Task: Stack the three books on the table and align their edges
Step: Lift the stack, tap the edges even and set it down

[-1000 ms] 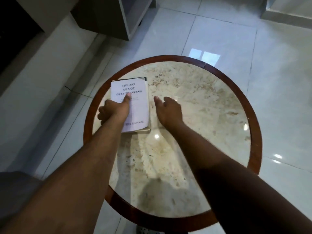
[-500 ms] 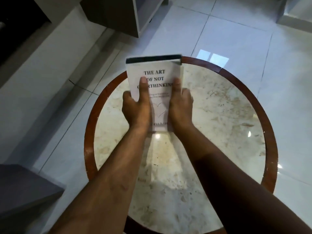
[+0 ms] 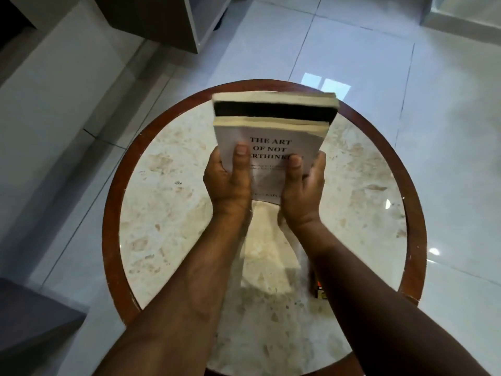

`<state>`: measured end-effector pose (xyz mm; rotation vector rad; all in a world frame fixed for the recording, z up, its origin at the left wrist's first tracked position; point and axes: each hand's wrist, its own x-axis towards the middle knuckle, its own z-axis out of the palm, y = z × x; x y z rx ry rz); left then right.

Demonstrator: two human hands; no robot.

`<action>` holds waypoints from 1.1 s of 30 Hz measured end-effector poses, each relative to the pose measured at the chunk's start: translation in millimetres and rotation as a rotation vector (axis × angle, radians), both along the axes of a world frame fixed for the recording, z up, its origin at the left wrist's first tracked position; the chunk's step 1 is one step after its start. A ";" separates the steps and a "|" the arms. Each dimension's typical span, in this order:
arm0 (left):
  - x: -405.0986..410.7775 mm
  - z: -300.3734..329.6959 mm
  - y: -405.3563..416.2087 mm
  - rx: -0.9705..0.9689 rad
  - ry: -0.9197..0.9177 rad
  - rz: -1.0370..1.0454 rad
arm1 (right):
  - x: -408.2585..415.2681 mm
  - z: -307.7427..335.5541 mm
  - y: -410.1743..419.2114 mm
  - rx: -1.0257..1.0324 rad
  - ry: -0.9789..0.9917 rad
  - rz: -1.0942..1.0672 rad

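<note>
I hold a stack of books [image 3: 273, 111] in both hands above the middle of the round table [image 3: 113, 202]. The stack is tilted up, so its top edges face me: cream pages, a black band, then cream pages again. The front book [image 3: 279, 143] has a white cover with black lettering, "THE ART OF NOT". My left hand [image 3: 227, 183] grips the stack's left side with its thumb on the cover. My right hand [image 3: 303, 191] grips the right side the same way. The stack's lower end is hidden behind my hands.
The table has a beige marble top [image 3: 168, 213] inside a brown wooden rim. A small dark and orange object [image 3: 317, 290] peeks out beside my right forearm. A cabinet [image 3: 168, 20] stands on the white tiled floor beyond, and grey furniture [image 3: 32, 316] sits lower left.
The books lay flat on the table's left side under my left hand. Both hands have since taken hold of them, lifted them to the middle and tipped them upright.
</note>
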<state>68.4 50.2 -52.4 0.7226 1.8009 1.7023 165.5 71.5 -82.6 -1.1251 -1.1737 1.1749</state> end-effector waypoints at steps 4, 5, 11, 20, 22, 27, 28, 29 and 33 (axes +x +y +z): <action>1.7 -4.5 10.0 -0.136 0.087 -0.001 | 4.6 2.4 4.5 -0.058 -0.132 -0.046; 3.0 -1.5 16.0 -0.192 0.107 -0.028 | 8.7 7.6 10.2 -0.063 -0.194 -0.088; 23.2 11.2 45.9 -0.558 0.412 -0.224 | 53.1 25.3 51.4 -0.275 -0.716 -0.158; 79.8 -5.2 64.8 -0.729 0.511 -0.349 | 114.8 18.2 68.9 -0.398 -0.986 -0.195; 86.9 -12.2 66.4 -0.736 0.536 -0.356 | 121.8 7.9 69.3 -0.439 -1.007 -0.225; 92.9 -20.6 62.1 -0.711 0.548 -0.329 | 125.4 -2.3 67.1 -0.410 -0.994 -0.252; 93.3 -21.6 62.8 -0.708 0.551 -0.324 | 126.3 -2.9 68.1 -0.387 -1.018 -0.266; 93.8 -21.6 63.4 -0.707 0.550 -0.321 | 126.6 -3.0 68.6 -0.375 -1.040 -0.278; 94.9 -25.5 64.5 -0.688 0.575 -0.317 | 125.6 -5.9 67.1 -0.371 -1.073 -0.304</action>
